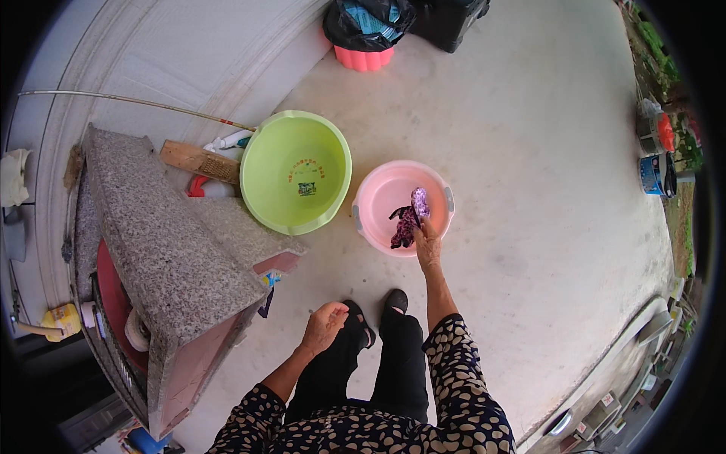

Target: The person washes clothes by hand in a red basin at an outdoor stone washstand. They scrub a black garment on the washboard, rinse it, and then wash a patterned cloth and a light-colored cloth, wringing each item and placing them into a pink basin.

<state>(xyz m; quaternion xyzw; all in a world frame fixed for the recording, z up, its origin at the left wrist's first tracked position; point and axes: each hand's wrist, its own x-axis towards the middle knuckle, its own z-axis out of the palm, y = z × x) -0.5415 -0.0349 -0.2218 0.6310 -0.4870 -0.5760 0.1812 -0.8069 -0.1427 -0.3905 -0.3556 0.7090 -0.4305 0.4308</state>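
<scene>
A pink basin (369, 188) with grey handles sits on the floor ahead of my feet. My right hand (428, 244) reaches over its near rim, its fingers closed on a crumpled purple-and-black patterned cloth (404, 229). A lighter lavender patterned piece (420, 200) shows just beyond my fingertips; whether it belongs to the same cloth I cannot tell. My left hand (325, 325) hangs in front of my left leg with its fingers curled in, and nothing shows in it. To the left of the pink basin, a larger green basin (283, 170) holds nothing.
A speckled stone slab structure (162, 242) stands at my left, with a wooden washboard (200, 161) and a long thin stick (144, 104) behind it. Farther off are a black-bagged pink bin (364, 59) and a black container (446, 23). Paint-type buckets (655, 174) line the right edge.
</scene>
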